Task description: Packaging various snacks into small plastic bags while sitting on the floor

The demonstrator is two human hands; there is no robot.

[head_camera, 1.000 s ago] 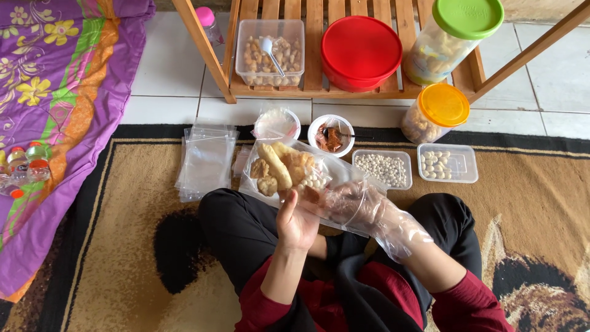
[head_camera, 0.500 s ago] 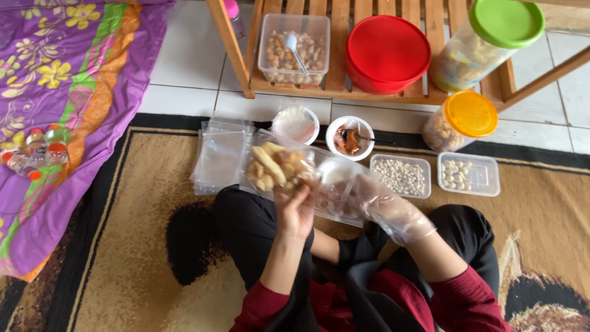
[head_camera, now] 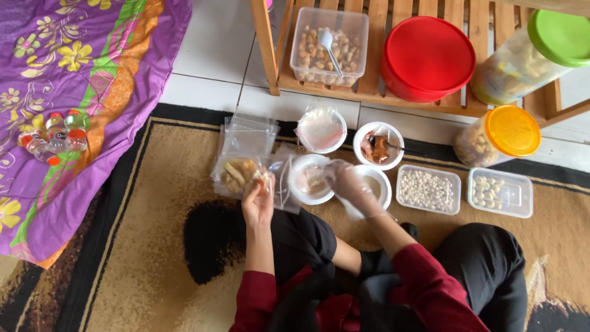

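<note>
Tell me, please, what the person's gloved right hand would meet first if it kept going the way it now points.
The right hand points up and to the left in the picture, towards the white bowl beside the filled clear bag. It would probably meet that bowl's rim first, though its height above the bowl is unclear.

Green-lidded jar (head_camera: 541, 52) cut off at right edge. Wooden rack (head_camera: 369, 92) cropped at top. Purple floral cloth (head_camera: 74, 110) running off left and top edges. Snack bag (head_camera: 243, 175) contents partly hidden behind left hand (head_camera: 258, 206). White bowl (head_camera: 310, 178) contents blurred under gloved right hand (head_camera: 347, 184). Small bottles (head_camera: 52, 138) too small for detail.
</note>
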